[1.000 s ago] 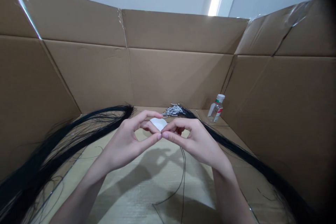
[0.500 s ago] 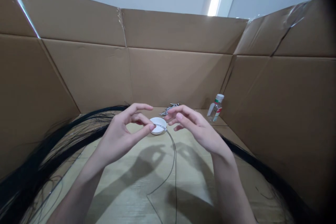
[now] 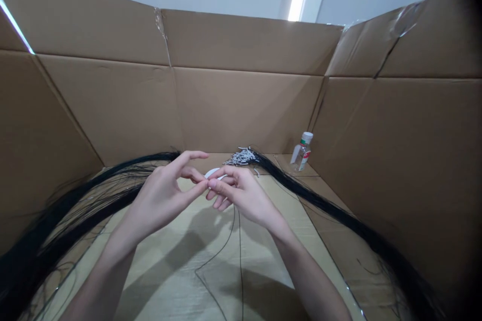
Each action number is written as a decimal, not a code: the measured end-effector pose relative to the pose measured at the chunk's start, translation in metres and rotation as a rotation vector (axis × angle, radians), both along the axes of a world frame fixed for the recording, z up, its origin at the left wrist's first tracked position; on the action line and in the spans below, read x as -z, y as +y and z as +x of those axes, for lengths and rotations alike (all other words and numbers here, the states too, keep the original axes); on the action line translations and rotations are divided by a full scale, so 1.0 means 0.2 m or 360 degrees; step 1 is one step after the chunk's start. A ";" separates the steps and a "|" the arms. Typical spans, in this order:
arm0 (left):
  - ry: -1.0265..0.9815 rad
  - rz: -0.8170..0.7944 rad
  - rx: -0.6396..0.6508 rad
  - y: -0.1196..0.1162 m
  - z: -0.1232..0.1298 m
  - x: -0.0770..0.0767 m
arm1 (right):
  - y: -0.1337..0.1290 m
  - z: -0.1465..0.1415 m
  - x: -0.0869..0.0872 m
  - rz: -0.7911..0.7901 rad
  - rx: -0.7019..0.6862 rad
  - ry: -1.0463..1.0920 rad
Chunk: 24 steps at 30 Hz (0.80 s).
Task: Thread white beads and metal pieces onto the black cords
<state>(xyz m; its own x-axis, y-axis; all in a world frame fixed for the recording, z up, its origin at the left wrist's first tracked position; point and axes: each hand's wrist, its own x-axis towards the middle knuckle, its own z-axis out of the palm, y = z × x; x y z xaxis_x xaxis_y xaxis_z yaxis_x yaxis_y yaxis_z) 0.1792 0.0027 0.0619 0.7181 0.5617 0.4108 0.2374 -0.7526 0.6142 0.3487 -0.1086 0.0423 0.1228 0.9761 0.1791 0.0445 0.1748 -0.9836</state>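
Observation:
My left hand (image 3: pixel 165 198) pinches a thin dark strand between thumb and forefinger, its other fingers loosely curved. The fingertips of my right hand (image 3: pixel 243 193) meet it there, closed on the same spot. Two lengths of the dark strand (image 3: pixel 241 256) hang from below my right hand toward the near edge. Just behind the fingertips a small white bowl (image 3: pixel 213 172) is mostly hidden by my hands. What exactly lies between the fingertips is too small to see.
A pile of small silvery pieces (image 3: pixel 243 156) lies at the back, joined to a long black bundle (image 3: pixel 320 203) running right. Another black bundle (image 3: pixel 86 200) spreads along the left. A clear bottle (image 3: pixel 301 153) with a white cap stands at the back right. Cardboard walls (image 3: pixel 248 110) surround the surface.
My right hand has moved left and its fingertips now meet those of my left hand. The bowl is more covered, and the view has shifted slightly right.

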 end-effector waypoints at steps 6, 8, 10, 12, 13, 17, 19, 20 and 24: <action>-0.0073 -0.0067 0.0121 0.00 0.01 0.00 | -0.02 0.04 -0.03 0.0009 0.0010 0.0106; -0.0111 -0.0114 0.0166 0.01 0.02 -0.01 | -0.02 0.04 -0.04 -0.0023 -0.0012 0.0141; -0.0142 -0.0183 0.0181 0.01 0.03 -0.01 | -0.01 0.05 -0.05 -0.0057 -0.0037 0.0163; -0.0160 -0.0268 0.0188 0.01 0.04 -0.01 | -0.01 0.06 -0.05 -0.0056 -0.0037 0.0174; -0.0168 -0.0305 0.0196 0.00 0.04 -0.01 | -0.01 0.07 -0.05 -0.0045 -0.0031 0.0181; -0.0230 -0.0356 0.0195 0.01 0.04 -0.01 | 0.00 0.08 -0.05 -0.0002 -0.0082 0.0235; -0.0256 -0.0359 0.0184 0.01 0.04 0.00 | 0.00 0.09 -0.05 -0.0010 -0.0136 0.0268; -0.0261 -0.0363 0.0180 0.01 0.04 0.00 | 0.00 0.10 -0.05 -0.0020 -0.0161 0.0281; -0.0260 -0.0358 0.0174 0.02 0.04 0.00 | 0.00 0.11 -0.04 -0.0043 -0.0264 0.0316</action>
